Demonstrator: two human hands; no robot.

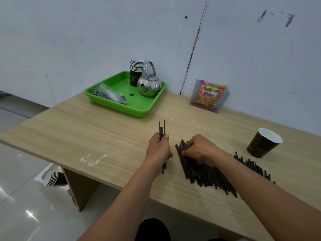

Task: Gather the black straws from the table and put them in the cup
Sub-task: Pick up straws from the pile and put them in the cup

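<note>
A pile of several black straws [205,173] lies on the wooden table [104,136] near its front edge, spread to the right. My right hand [199,148] rests on the pile's far end, fingers curled and pinching straws there. My left hand [159,152] grips a small bundle of black straws [161,129] held upright, ends sticking out above and below the fist. A dark paper cup [262,145] with a white inside stands tilted-looking at the right, apart from both hands.
A green tray [125,106] at the back holds a steel kettle [149,84], a stack of paper cups [136,70] and a plastic bag. A snack packet [209,95] leans on the wall. More cups [52,178] lie on the floor at the left.
</note>
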